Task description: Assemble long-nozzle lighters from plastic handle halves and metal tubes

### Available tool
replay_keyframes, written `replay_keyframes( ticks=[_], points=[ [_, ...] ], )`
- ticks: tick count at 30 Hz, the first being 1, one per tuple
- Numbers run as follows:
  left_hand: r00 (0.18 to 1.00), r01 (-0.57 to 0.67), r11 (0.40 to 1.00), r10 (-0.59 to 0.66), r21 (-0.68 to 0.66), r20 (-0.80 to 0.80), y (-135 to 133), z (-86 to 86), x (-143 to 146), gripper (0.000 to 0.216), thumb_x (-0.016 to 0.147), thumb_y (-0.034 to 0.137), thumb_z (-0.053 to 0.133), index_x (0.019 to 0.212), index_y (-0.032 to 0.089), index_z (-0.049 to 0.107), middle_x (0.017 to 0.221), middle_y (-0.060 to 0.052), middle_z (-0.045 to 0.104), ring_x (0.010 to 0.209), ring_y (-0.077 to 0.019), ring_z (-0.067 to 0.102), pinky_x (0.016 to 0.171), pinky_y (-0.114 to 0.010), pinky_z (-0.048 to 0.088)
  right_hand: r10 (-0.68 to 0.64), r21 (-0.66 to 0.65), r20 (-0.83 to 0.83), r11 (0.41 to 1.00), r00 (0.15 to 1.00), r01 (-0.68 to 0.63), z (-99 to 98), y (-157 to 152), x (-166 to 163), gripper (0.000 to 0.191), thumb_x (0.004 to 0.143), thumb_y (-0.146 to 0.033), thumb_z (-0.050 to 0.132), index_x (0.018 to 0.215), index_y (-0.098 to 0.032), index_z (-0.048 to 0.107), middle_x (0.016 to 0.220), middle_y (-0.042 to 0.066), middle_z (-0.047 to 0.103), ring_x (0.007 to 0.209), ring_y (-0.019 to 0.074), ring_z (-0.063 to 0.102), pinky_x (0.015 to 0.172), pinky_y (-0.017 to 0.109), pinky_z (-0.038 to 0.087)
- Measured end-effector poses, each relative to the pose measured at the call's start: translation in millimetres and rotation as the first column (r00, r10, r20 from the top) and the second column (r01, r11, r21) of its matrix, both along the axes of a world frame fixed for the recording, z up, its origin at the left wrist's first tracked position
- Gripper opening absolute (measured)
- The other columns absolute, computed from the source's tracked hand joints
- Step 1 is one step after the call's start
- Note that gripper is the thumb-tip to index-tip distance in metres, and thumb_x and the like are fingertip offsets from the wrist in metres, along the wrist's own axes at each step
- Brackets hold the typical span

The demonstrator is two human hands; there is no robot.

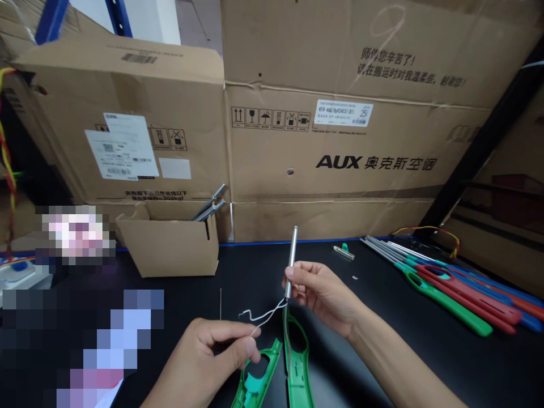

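My right hand (318, 292) grips a slim silver metal tube (291, 263) upright between thumb and fingers. A thin white wire (266, 317) runs from the tube's lower end, and my left hand (208, 357) pinches it between thumb and forefinger. Just below both hands lie two green plastic lighter-style handle shells (257, 374) (298, 362), open side up and cut off by the bottom of the view. The right shell sits directly under the tube, apart from it. The left shell is close to my left fingertips.
The black worktop (340, 283) holds a small cardboard box (168, 246) with metal parts, a small green-and-metal part (343, 251), and a heap of red, green and blue long lighters (450, 289). Large cardboard cartons (331, 136) stand behind. Pixelated patches (76, 340) cover the left.
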State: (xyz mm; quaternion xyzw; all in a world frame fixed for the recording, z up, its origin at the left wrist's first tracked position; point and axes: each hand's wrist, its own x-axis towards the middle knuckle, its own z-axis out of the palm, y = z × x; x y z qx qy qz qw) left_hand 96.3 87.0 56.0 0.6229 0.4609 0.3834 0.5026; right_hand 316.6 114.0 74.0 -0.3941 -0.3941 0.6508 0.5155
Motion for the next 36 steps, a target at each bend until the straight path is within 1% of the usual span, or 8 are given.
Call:
replay_keyframes(
  ticks=[4, 9, 15, 19, 22, 31, 34, 36],
  points=[
    [0.997, -0.031, 0.999, 0.033, -0.025, 0.075, -0.1, 0.4, 3.5, 0.01, 0.065, 0.034, 0.08, 0.068, 0.024, 0.081, 0.055, -0.002, 0.073, 0.05, -0.0157, 0.058, 0.06, -0.028, 0.048, 0.0, -0.029, -0.042, 1.0, 0.999, -0.001, -4.8, -3.9, -14.1, 0.041, 0.057, -0.04, 0.091, 0.067, -0.014, 0.061, 0.062, 0.0, 0.065, 0.052, 0.006, 0.056, 0.05, 0.016, 0.046],
    [0.986, -0.006, 0.994, 0.024, -0.105, 0.167, 1.7, -1.6, 3.7, 0.027, 0.064, 0.043, 0.082, 0.078, 0.02, 0.08, 0.06, -0.004, 0.074, 0.053, -0.0146, 0.057, 0.057, -0.026, 0.045, -0.012, -0.04, -0.081, 0.999, 0.997, 0.009, -10.7, -10.9, -31.6, 0.043, 0.059, -0.04, 0.091, 0.072, -0.014, 0.059, 0.064, 0.0, 0.065, 0.052, 0.0079, 0.06, 0.05, 0.017, 0.049],
    [0.976, 0.007, 0.974, 0.042, -0.225, 0.211, 2.6, -0.7, 2.6, 0.028, 0.072, 0.045, 0.079, 0.075, 0.017, 0.077, 0.064, -0.004, 0.072, 0.056, -0.0109, 0.052, 0.055, -0.022, 0.04, -0.048, -0.02, -0.115, 0.999, 0.992, 0.046, -12.7, -16.1, -43.1, 0.046, 0.06, -0.036, 0.091, 0.083, -0.017, 0.057, 0.062, -0.002, 0.065, 0.052, 0.0082, 0.061, 0.049, 0.015, 0.049],
    [0.966, -0.002, 0.957, 0.077, -0.292, 0.246, 2.2, -2.8, 2.9, 0.031, 0.074, 0.046, 0.078, 0.069, 0.015, 0.074, 0.066, -0.003, 0.07, 0.057, -0.0089, 0.05, 0.055, -0.02, 0.038, -0.076, -0.009, -0.1, 0.997, 0.992, 0.075, -13.0, -17.9, -47.9, 0.047, 0.062, -0.036, 0.09, 0.085, -0.017, 0.054, 0.061, -0.003, 0.063, 0.052, 0.0091, 0.062, 0.048, 0.016, 0.048],
    [0.953, -0.001, 0.941, 0.104, -0.337, 0.285, 1.9, -5.3, 2.6, 0.032, 0.074, 0.046, 0.079, 0.07, 0.015, 0.073, 0.067, -0.002, 0.07, 0.057, -0.0071, 0.049, 0.054, -0.017, 0.037, -0.094, -0.016, -0.089, 0.996, 0.992, 0.093, -13.3, -18.8, -50.1, 0.049, 0.061, -0.037, 0.091, 0.083, -0.018, 0.052, 0.061, -0.004, 0.062, 0.053, 0.0096, 0.063, 0.048, 0.017, 0.048],
    [0.919, 0.002, 0.933, 0.14, -0.36, 0.367, 2.9, -8.5, 2.2, 0.032, 0.072, 0.045, 0.082, 0.072, 0.014, 0.074, 0.066, -0.002, 0.07, 0.056, -0.0061, 0.051, 0.055, -0.016, 0.039, -0.104, 0.02, -0.058, 0.994, 0.993, 0.106, -13.4, -22.3, -55.3, 0.05, 0.058, -0.036, 0.092, 0.079, -0.018, 0.051, 0.06, -0.006, 0.061, 0.053, 0.0101, 0.063, 0.051, 0.019, 0.049],
    [0.912, 0.0, 0.933, 0.148, -0.361, 0.383, 3.4, -10.5, 2.4, 0.033, 0.069, 0.046, 0.083, 0.07, 0.014, 0.073, 0.065, -0.001, 0.07, 0.054, -0.0053, 0.05, 0.053, -0.015, 0.038, -0.11, 0.026, -0.058, 0.993, 0.992, 0.111, -14.9, -23.7, -57.9, 0.048, 0.059, -0.037, 0.091, 0.079, -0.018, 0.052, 0.059, -0.005, 0.061, 0.053, 0.0104, 0.063, 0.052, 0.019, 0.05],
    [0.907, 0.004, 0.931, 0.151, -0.366, 0.393, 4.2, -11.1, 2.5, 0.033, 0.068, 0.045, 0.084, 0.07, 0.014, 0.073, 0.065, -0.002, 0.07, 0.054, -0.005, 0.051, 0.051, -0.015, 0.037, -0.085, 0.024, -0.077, 0.996, 0.993, 0.087, -17.2, -23.3, -58.3, 0.046, 0.062, -0.038, 0.09, 0.08, -0.017, 0.053, 0.06, -0.004, 0.063, 0.055, 0.0108, 0.064, 0.053, 0.019, 0.05]
  ],
)
